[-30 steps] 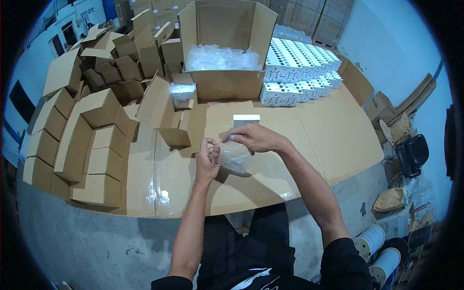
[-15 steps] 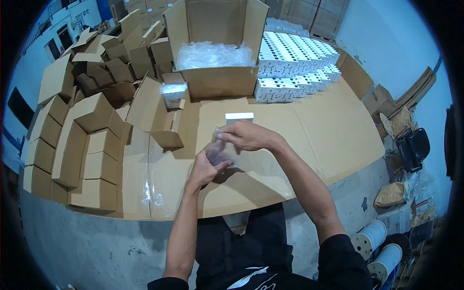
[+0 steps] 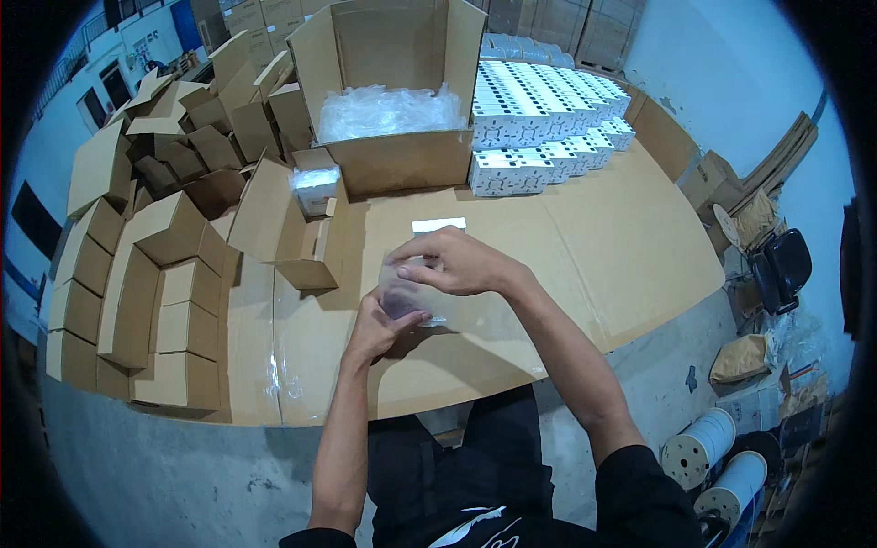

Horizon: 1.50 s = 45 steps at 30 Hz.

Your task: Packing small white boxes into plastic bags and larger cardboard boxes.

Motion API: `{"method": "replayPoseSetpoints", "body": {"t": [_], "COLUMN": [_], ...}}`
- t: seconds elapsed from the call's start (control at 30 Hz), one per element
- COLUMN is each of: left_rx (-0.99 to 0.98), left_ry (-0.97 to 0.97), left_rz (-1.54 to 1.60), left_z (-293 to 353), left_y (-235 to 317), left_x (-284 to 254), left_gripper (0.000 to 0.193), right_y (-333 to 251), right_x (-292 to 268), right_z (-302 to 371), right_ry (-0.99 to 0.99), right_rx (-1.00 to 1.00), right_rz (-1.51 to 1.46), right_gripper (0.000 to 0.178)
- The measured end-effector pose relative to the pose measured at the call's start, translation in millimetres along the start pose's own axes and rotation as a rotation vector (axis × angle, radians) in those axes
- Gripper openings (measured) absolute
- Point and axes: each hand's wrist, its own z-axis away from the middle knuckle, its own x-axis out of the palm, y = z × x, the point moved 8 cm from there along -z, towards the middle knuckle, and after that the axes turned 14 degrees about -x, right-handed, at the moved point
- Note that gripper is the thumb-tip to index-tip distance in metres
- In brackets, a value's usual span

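Observation:
A clear plastic bag (image 3: 406, 300) hangs between my hands above the cardboard-covered table. My left hand (image 3: 373, 331) grips its lower left side, thumb laid across the front. At its upper edge, the curled fingers and thumb of my right hand (image 3: 461, 263) hold the film. Just beyond my right hand lies a white box (image 3: 438, 225), its near part hidden by that hand. To the left, an open brown carton (image 3: 309, 265) contains a white item in clear wrap (image 3: 315, 190).
A large open carton (image 3: 402, 164) full of clear plastic bags (image 3: 393, 113) stands at the back. Right of it are stacked white patterned boxes (image 3: 512, 173). Several empty brown cartons (image 3: 187, 374) crowd the left side. Cable spools (image 3: 699, 447) sit on the floor at right.
The plastic bag looks more spread out between my hands, and my right fingers have shifted along its upper edge. The whole view has turned slightly; the boxes stay put.

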Motion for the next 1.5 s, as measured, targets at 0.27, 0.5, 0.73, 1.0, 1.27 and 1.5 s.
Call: {"method": "replayPoseSetpoints", "body": {"t": [0.27,0.5,0.73,1.0,1.27,1.5], "left_rx": [0.026,0.070,0.005,0.097,-0.084,-0.030], "left_ry": [0.059,0.072,0.012,-0.019,-0.035,-0.012], "left_rz": [0.001,-0.007,0.015,0.149,0.027,0.070], "left_z": [-0.3,0.2,-4.5,2.7,-3.2,-8.6], "left_y": [5.9,11.3,0.0,19.4,-2.6,-6.8], "left_x": [2.8,2.1,1.2,9.3,7.1,3.8], "left_gripper": [0.049,0.061,0.066,0.067,0.061,0.058], "right_y": [1.7,4.3,-14.0,0.4,-3.7,-3.8], "right_x": [-9.8,1.9,-2.0,21.4,14.6,-1.3], "right_z": [17.1,17.8,4.7,1.5,-0.7,8.2], "right_ry": [-0.006,-0.148,-0.189,-0.363,-0.183,-0.081], "right_rx": [0.114,0.190,0.077,0.133,-0.079,0.022], "right_rz": [-0.011,-0.011,0.127,0.004,0.016,0.030], "right_gripper": [0.040,0.044,0.050,0.051,0.054,0.047]}}
